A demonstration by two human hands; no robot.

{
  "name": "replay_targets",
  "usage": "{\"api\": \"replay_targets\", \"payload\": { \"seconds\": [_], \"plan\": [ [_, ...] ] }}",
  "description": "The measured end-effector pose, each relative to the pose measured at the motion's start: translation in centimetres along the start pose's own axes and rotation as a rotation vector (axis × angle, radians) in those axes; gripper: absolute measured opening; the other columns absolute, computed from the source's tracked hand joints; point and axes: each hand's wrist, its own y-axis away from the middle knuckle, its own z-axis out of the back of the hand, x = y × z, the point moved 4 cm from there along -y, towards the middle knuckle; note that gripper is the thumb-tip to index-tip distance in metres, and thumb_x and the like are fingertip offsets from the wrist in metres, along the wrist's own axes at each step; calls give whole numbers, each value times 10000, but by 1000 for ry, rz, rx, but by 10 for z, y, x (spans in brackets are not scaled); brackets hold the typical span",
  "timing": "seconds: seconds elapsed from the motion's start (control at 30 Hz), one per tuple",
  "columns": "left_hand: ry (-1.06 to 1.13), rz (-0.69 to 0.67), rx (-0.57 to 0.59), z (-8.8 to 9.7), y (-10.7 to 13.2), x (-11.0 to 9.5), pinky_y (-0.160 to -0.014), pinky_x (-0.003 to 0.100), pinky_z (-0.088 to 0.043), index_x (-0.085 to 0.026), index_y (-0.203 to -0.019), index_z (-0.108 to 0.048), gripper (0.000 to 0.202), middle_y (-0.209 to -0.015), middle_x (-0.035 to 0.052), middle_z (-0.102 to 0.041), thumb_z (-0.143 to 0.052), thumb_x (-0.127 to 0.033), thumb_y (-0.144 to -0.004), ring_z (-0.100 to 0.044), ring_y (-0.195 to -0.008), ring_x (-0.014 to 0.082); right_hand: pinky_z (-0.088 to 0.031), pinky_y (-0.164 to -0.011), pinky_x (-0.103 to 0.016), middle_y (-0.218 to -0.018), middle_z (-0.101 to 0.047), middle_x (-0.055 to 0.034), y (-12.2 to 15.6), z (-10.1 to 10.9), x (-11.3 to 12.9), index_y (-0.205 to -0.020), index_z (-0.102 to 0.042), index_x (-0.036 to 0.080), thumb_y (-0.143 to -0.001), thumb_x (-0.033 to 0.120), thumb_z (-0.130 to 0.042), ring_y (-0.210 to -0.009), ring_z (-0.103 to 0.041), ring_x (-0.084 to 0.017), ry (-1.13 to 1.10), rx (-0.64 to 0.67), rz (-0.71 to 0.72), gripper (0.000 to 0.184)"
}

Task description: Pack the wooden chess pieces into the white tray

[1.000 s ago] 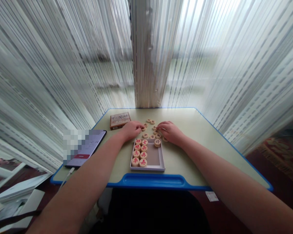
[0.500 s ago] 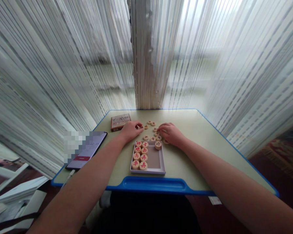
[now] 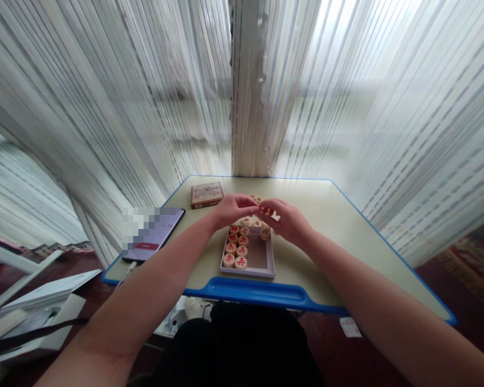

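Note:
My left hand (image 3: 237,208) and my right hand (image 3: 284,217) meet fingertip to fingertip above the table, past the far edge of a shallow box tray. Both have fingers pinched together; whatever is between them is hidden. In the box tray (image 3: 248,272), red-marked Chinese chess pieces (image 3: 242,251) fill two columns on the left. One dark-marked stack (image 3: 265,233) sits in its far right corner. Loose dark-marked pieces (image 3: 246,221) lie just beyond the tray, partly covered by my hands. A few more pieces (image 3: 258,199) show behind my fingers.
A printed box lid (image 3: 207,194) lies at the far left of the table (image 3: 339,242). A phone (image 3: 157,234) with a cable plugged in lies at the left edge. A blue trough (image 3: 258,292) runs along the near edge. Striped curtains (image 3: 165,107) hang behind.
Both hands have moved inward, from the two sides of the loose pieces to touching above them. The view has shifted slightly, so the table sits a little higher.

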Motion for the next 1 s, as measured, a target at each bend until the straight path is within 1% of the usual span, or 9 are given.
{"api": "replay_targets", "payload": {
  "seconds": [0.1,0.2,0.37,0.43,0.53,0.67,0.9,1.0],
  "plan": [
    [30,16,22,0,2,0,-692,302,-477,-90,-849,-690,373,-801,84,-699,-745,-377,-618,-621,-720,147,-455,-603,-239,-793,-647,-34,-1,0,1,-936,-595,201,-842,319,-551,-660,-576,-122,-11,13,10,157],
    [59,25,29,3,4,0,-749,326,-478,-95,-876,-686,378,-864,92,-696,-763,-345,-602,-625,-780,155,-425,-565,-229,-726,-631,-15,-2,2,-1,-846,-581,199,-821,315,-575,-615,-548,-115,30,5,-12,118],
    [77,49,23,5,5,1,-768,337,-475,-96,-892,-677,376,-842,73,-681,-772,-306,-595,-614,-775,141,-414,-557,-225,-749,-623,-25,-3,6,1,-798,-565,190,-808,304,-586,-610,-532,-111,41,-23,-10,116],
    [87,63,9,5,5,2,-778,339,-472,-93,-876,-676,366,-833,68,-679,-777,-292,-587,-613,-769,135,-418,-562,-224,-760,-622,-26,-3,6,2,-801,-568,188,-803,293,-589,-622,-539,-111,41,-20,-1,106],
    [104,80,-3,4,5,2,-782,343,-473,-90,-869,-675,363,-841,73,-682,-782,-282,-580,-616,-774,140,-434,-582,-231,-779,-624,-32,-2,6,4,-855,-583,185,-798,262,-581,-639,-550,-117,42,-14,8,96],
    [124,66,35,4,5,0,-785,342,-479,-99,-887,-675,371,-863,76,-686,-781,-290,-586,-623,-797,148,-451,-609,-241,-800,-638,-47,-1,8,9,-918,-599,184,-828,224,-516,-653,-566,-121,30,9,47,129],
    [89,70,41,7,5,1,-732,319,-483,-92,-882,-675,358,-814,66,-678,-776,-270,-588,-612,-748,134,-456,-578,-237,-836,-667,-57,-2,8,10,-920,-628,187,-841,242,-503,-623,-576,-115,49,39,35,158],
    [84,69,50,6,5,1,-705,306,-483,-93,-876,-673,344,-799,56,-671,-773,-259,-592,-605,-724,125,-468,-571,-234,-809,-674,-45,-2,7,10,-897,-641,190,-828,251,-522,-601,-580,-108,27,45,19,150]
  ]
}}
